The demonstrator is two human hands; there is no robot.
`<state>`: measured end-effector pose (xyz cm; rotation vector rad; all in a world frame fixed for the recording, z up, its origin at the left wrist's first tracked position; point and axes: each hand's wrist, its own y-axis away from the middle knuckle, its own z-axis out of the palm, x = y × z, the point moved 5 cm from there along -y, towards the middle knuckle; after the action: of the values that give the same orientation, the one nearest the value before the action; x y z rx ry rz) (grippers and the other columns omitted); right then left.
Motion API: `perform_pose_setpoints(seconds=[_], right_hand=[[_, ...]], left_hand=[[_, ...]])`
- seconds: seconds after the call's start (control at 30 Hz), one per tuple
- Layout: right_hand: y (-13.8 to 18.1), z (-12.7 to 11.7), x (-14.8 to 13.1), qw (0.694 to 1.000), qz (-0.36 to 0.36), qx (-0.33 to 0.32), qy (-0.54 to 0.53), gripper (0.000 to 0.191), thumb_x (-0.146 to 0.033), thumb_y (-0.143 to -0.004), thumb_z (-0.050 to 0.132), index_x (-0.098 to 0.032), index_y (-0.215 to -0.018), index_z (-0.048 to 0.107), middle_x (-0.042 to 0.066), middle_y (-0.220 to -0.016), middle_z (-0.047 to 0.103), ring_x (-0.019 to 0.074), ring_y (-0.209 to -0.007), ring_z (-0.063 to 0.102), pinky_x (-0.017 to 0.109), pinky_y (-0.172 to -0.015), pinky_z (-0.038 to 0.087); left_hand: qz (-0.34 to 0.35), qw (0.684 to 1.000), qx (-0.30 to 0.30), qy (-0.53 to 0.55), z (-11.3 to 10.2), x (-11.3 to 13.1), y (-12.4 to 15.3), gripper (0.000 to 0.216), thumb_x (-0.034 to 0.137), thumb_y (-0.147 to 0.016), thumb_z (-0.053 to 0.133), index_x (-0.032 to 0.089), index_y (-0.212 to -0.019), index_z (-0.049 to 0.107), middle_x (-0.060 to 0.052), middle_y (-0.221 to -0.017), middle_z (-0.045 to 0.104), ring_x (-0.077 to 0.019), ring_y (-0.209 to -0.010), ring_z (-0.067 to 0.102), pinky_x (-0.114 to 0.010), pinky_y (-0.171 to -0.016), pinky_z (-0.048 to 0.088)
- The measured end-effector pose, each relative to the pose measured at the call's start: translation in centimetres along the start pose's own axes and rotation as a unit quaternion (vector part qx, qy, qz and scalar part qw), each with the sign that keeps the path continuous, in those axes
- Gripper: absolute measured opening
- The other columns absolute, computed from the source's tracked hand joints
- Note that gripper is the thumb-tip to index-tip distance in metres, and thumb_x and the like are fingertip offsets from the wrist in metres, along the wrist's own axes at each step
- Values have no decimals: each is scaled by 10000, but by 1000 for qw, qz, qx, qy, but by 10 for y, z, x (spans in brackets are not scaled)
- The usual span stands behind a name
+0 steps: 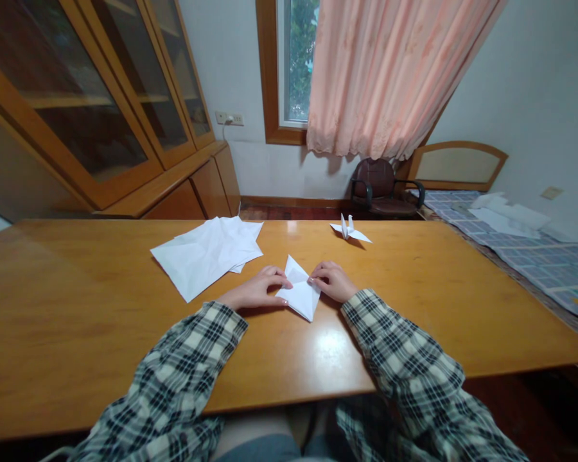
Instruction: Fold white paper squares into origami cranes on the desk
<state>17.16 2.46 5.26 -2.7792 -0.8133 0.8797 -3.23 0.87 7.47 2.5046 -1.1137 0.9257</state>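
Observation:
A white folded paper (300,292), diamond-shaped, lies on the wooden table (77,308) in front of me. My left hand (257,289) presses on its left edge with curled fingers. My right hand (332,280) presses on its right edge, fingers bent, fingertips on the paper. Both sleeves are plaid.
A stack of white paper sheets (207,253) lies left of the hands. A finished paper crane (350,230) stands at the table's far side. Beyond are a dark chair (383,186), a wooden cabinet (101,115), a pink curtain (385,77) and a bed (534,250) at right.

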Motion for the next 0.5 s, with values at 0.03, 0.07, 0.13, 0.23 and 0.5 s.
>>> perform_pose_setpoints(seconds=[0.03,0.07,0.13,0.23,0.5], right_hand=[[0,0,0,1000,-1,-1,-1,186,-328,-863,577,-203,-856,716,56,-910,631,183,-871,532,334,-799,363],[0,0,0,1000,-2,0,-1,186,-326,-863,577,-203,-856,716,56,-910,631,183,-870,532,333,-799,363],[0,0,-1,1000,-2,2,0,180,-320,-860,581,-202,-854,717,56,-907,631,181,-867,532,332,-800,365],[0,-1,-1,1000,0,6,2,168,-313,-852,592,-201,-850,718,54,-904,632,180,-863,532,329,-801,367],[-1,0,-1,1000,-2,8,2,154,-293,-853,591,-198,-846,712,49,-887,638,175,-851,538,317,-784,373]], left_hand=[[0,1000,1,1,0,0,0,391,461,-765,637,251,-1094,630,-57,-1164,480,-230,-1130,443,-366,-1024,330],[1,1000,2,1,0,0,0,382,456,-773,631,249,-1093,632,-59,-1164,481,-228,-1129,446,-365,-1024,331],[3,1000,8,0,0,0,0,363,449,-785,619,241,-1082,639,-63,-1152,490,-225,-1117,458,-363,-1017,342],[6,1000,26,-3,-1,1,-1,319,445,-812,585,226,-1032,660,-67,-1114,513,-220,-1079,484,-358,-990,371],[22,998,56,-23,-6,-1,-1,331,481,-761,631,227,-971,668,-60,-1112,524,-224,-1073,490,-355,-974,389]])
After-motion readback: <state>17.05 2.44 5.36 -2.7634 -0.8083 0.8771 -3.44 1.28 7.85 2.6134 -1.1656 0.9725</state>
